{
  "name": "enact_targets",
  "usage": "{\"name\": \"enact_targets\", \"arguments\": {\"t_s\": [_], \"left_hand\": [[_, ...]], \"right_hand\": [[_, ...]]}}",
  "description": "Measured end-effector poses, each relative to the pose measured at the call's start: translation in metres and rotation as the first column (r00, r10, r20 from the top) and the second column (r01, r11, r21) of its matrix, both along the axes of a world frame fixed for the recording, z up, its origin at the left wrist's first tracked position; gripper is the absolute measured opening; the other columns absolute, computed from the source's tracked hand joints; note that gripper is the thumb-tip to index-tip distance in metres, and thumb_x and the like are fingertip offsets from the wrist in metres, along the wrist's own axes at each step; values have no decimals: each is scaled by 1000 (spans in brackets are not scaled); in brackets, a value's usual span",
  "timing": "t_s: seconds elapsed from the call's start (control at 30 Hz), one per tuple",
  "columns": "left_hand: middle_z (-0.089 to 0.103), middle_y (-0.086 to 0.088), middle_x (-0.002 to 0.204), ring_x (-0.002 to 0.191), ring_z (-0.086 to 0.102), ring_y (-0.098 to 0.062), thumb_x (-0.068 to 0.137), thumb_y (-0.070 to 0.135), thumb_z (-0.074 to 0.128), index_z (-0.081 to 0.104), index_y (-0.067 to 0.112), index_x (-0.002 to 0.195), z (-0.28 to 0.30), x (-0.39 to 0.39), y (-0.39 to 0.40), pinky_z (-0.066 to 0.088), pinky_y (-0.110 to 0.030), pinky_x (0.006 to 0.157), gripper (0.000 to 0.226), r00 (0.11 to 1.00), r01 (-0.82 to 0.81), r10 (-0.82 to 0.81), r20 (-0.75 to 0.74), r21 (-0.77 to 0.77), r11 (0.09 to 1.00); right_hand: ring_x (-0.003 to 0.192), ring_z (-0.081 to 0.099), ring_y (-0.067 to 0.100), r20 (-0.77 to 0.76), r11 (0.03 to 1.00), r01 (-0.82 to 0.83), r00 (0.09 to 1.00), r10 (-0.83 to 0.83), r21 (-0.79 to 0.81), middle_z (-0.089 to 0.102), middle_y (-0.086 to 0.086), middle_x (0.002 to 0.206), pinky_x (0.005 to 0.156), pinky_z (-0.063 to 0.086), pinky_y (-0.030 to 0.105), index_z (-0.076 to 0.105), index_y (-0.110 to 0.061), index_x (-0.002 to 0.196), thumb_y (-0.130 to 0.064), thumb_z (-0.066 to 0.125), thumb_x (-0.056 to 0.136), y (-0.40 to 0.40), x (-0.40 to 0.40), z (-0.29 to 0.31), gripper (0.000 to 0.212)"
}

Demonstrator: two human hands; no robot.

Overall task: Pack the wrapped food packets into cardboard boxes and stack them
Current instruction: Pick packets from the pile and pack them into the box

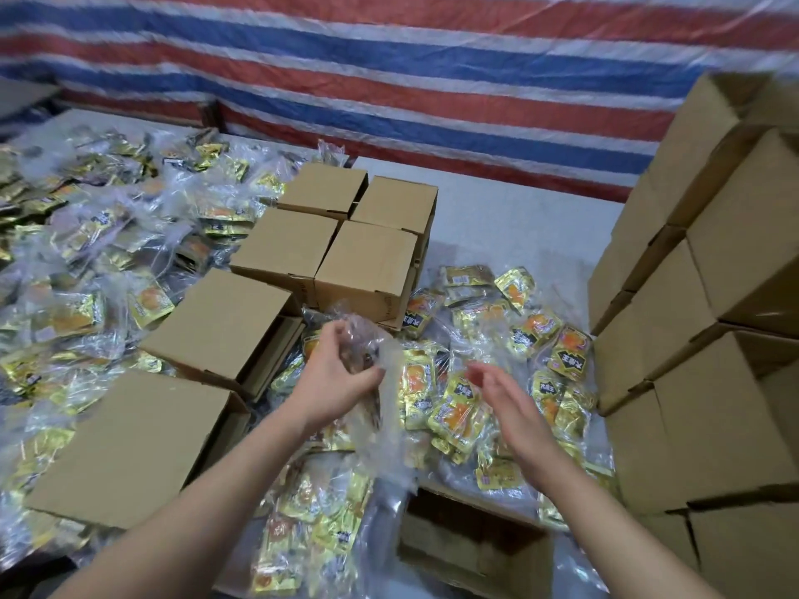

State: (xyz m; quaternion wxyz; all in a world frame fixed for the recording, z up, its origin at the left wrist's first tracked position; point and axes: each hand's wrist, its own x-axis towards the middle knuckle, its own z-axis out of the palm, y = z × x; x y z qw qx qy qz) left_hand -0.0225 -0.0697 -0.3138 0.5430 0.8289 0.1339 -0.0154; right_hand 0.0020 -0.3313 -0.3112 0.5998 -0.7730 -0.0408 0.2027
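Head view, left hand (341, 378): centre of the frame, fingers curled round a crumpled clear plastic bag (380, 408) that trails downward from the grip.
Right hand (506, 399): just right of the bag, fingers relaxed and slightly bent, holding nothing, not touching the bag.
Wrapped food packets (458, 417): gold and orange foil, heaped loose on the table beneath and to the right of both hands; more lie bundled in clear bags across the left half of the frame.
Writing: dark labels with characters show on several packets, too blurred to read; small print on one box side is also illegible.
Open box (471, 538): lower centre, just below the hands, top flaps apart, inside dark.
Closed boxes (367, 257): six plain brown ones running from lower left up to the centre, two of them tilted.
Stacked boxes (713, 339): tall pile along the right edge.
Table (519, 218): pale surface, bare patch at upper right.
Tarpaulin (389, 71): red, white and blue stripes across the top.
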Motion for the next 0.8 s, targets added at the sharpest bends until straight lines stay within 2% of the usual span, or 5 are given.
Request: {"name": "enact_targets", "arguments": {"t_s": [0.2,0.33,0.5,0.7,0.8], "left_hand": [[65,9,121,104,69,-12,77,40,78,37,52,136,113,38,-51,59,-35,86,73,951,177,-107,290,-227,958],[64,2,112,93,71,-12,82,26,72,44,27,127,147,52,-93,61,-39,84,53,933,153,-12,359,-368,917],[64,-3,116,103,67,-18,85,31,73,48,22,122,158,51,-126,53,-47,96,45,937,174,-62,345,-306,936],[49,6,146,130,50,-7,83,49,72,38,31,146,117,41,-98,42,-34,110,74,845,527,-532,53,-258,810],[45,10,149,128,50,-5,83,60,63,30,39,151,67,20,-83,42,-34,110,78,841,492,-533,-92,-280,824]], "right_hand": [[132,44,-7,163,946,-286,952,261,151,49,-31,140,101,45,16,32,-38,148,-89,63,58,24,44,82,107],[137,48,26,210,937,-283,948,241,204,43,2,153,105,44,59,23,-23,154,-86,71,51,31,52,106,130],[116,65,23,196,919,-255,960,201,302,63,-4,129,77,58,35,41,-30,137,-59,81,69,-1,55,112,84],[95,64,17,80,929,-370,927,366,30,69,-10,102,84,50,28,58,-31,126,-53,79,72,-63,38,83,62],[81,69,10,-26,932,-358,934,357,-48,73,-6,88,71,53,23,58,-16,112,-46,74,74,-78,18,59,51]]}}
